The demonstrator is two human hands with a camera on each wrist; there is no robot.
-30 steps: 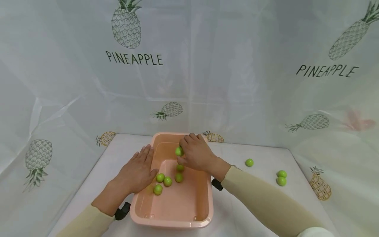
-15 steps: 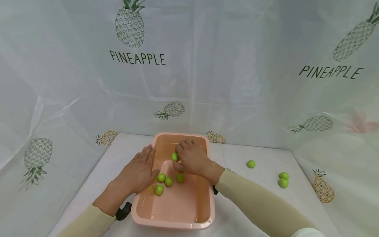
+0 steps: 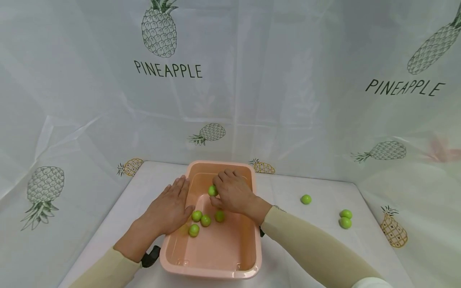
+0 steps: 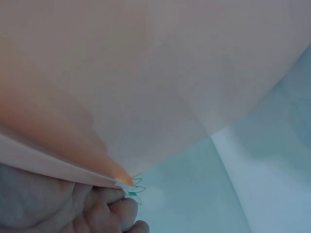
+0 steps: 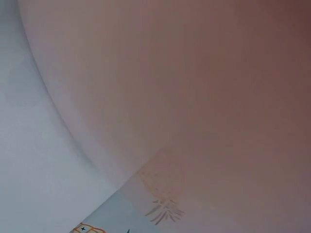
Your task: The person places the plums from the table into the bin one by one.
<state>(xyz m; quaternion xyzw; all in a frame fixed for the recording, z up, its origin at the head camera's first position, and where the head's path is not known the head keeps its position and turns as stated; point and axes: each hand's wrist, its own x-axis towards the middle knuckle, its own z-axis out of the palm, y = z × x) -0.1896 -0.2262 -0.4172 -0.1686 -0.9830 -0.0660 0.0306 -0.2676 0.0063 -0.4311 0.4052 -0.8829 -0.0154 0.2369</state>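
A pink plastic basin stands on the white-covered table, with several small green balls in it. My left hand lies over its left rim, fingers straight and together, thumb pointing inward. In the left wrist view the left fingers rest along the outside of the rim. Inside the far part of the basin, my right hand grips a green ball between curled fingers and thumb. Near that hand lies another ball. Three more balls sit close to the left thumb. The basin wall fills most of the right wrist view.
On the table to the right lie one green ball and a pair of balls side by side near the table's right edge. A pale pineapple-print sheet hangs behind and at both sides.
My right hand has moved left and slightly nearer with the green ball, away from the basin's right rim, then held almost still. A ball beneath it is now hidden. The left hand stays put.
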